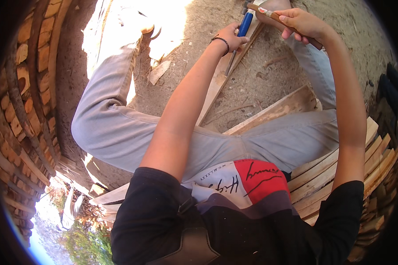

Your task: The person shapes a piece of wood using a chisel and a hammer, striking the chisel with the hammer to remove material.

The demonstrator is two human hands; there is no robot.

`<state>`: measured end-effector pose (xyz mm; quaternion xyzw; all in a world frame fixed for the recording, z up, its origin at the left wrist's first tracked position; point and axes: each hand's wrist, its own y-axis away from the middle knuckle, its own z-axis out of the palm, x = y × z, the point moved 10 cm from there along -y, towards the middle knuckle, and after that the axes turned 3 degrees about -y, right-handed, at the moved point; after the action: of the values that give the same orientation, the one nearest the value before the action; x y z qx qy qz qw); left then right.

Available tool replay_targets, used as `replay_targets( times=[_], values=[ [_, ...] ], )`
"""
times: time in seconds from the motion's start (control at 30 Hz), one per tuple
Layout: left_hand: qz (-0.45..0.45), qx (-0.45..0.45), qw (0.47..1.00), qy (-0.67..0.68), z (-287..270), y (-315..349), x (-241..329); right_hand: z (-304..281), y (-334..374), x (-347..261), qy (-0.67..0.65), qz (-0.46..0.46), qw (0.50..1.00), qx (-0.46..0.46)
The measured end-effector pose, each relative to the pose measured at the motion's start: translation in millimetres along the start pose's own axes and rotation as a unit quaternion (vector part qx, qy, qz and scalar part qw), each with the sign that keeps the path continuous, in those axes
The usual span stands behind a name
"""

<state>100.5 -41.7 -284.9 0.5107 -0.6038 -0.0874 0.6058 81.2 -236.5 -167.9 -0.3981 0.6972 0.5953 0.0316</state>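
My left hand (232,38) is closed around a chisel with a blue handle (244,25) and a thin metal shaft. It slants down to a long wooden board (213,95) lying between my legs, its tip at a pale cut patch. In my right hand (304,24) is a hammer by its brown wooden handle (273,17). The dark hammer head (246,6) is close to the top end of the chisel; whether they touch I cannot tell. My bare foot (269,18) is beside the board's far end, partly behind the hammer handle.
Stacked wood pieces (43,57) rise along the left side. Several boards (316,185) are piled behind me at the lower right. Another board (281,108) lies by my right thigh. A flat wood scrap (159,72) rests on the dirt ground (269,88).
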Motion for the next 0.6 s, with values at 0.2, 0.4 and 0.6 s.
replay_targets(
  times=[0.2, 0.4, 0.6],
  values=[
    [-0.002, 0.005, 1.0, -0.015, 0.2, -2.3, -1.5, 9.8, -1.9, -5.1, 0.033, -0.01, 0.999, 0.011],
    [-0.006, 0.009, 1.0, -0.011, 0.2, -1.0, -0.8, -1.3, 8.0, -11.9, -0.004, -0.047, 0.996, 0.073],
    [-0.006, 0.013, 1.0, -0.026, -3.1, -1.0, 0.3, -7.8, 20.5, -6.6, -0.115, -0.07, 0.981, 0.14]
  ],
)
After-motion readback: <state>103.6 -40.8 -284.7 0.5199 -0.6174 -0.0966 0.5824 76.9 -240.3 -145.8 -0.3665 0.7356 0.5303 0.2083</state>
